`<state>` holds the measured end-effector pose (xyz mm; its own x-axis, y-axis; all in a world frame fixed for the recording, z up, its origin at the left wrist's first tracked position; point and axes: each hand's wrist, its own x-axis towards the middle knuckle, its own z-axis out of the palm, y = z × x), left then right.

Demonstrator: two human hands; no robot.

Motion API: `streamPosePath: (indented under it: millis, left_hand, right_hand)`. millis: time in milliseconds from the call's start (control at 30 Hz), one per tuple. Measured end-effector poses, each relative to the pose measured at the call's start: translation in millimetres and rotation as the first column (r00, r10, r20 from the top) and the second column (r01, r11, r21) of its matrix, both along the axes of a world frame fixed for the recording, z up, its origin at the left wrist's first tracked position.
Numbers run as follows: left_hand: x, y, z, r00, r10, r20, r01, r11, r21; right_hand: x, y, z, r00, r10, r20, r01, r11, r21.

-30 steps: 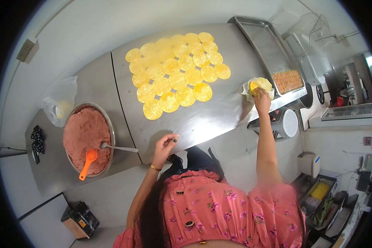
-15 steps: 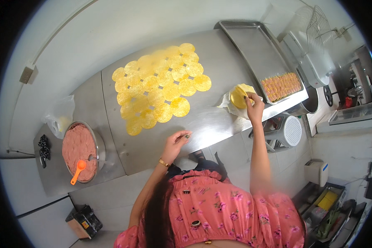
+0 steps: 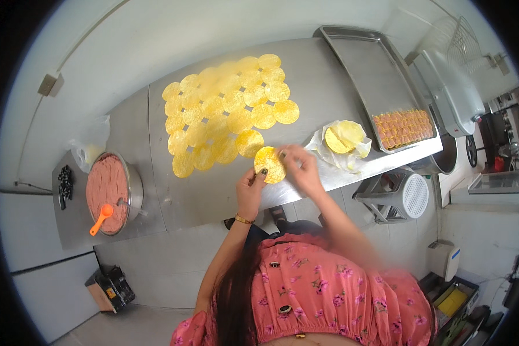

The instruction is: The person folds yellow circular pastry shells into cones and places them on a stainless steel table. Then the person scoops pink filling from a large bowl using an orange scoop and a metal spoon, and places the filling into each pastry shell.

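Both of my hands hold one round yellow wrapper (image 3: pixel 270 164) just above the steel counter (image 3: pixel 323 86). My left hand (image 3: pixel 250 192) pinches its lower left edge, and my right hand (image 3: pixel 299 167) grips its right side. Directly above it lies a spread of several yellow wrappers (image 3: pixel 225 112) laid edge to edge on the counter. To the right, a stack of the same yellow wrappers (image 3: pixel 343 137) rests in an opened clear plastic bag.
A metal bowl of pinkish-brown filling (image 3: pixel 106 192) with an orange scoop (image 3: pixel 101 218) stands at the counter's left end. A steel tray (image 3: pixel 380 75) holds rows of filled pieces (image 3: pixel 403 128) at the right. A white stool (image 3: pixel 401 196) is below the counter.
My right hand left the bagged stack and came left with one wrapper. My left hand rose off the counter edge and took hold of that wrapper too.
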<state>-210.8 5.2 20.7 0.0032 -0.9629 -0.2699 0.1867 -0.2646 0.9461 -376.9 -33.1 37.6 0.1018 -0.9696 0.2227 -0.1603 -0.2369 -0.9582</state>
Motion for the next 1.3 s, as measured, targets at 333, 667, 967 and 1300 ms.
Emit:
streamPosePath:
  millis: [333, 667, 967, 1300]
  left_hand:
    - [10, 25, -16, 0.920, 0.150, -0.363, -0.117, 0.987, 0.111]
    - [7, 22, -17, 0.929, 0.186, -0.320, -0.136, 0.976, 0.173]
    - [26, 22, -15, 0.895, 0.244, -0.373, -0.180, 0.964, 0.198]
    - [26, 25, -16, 0.921, 0.237, -0.310, -0.177, 0.962, 0.208]
  right_hand:
    - [-115, -37, -49, 0.174, -0.254, -0.951, 0.062, 0.967, -0.247]
    - [2, 4, 10, 0.943, 0.132, -0.305, -0.183, 0.972, -0.148]
    - [41, 13, -10, 0.981, 0.194, 0.024, -0.195, 0.970, 0.146]
    - [29, 5, -38, 0.877, 0.113, 0.466, -0.378, 0.761, 0.527]
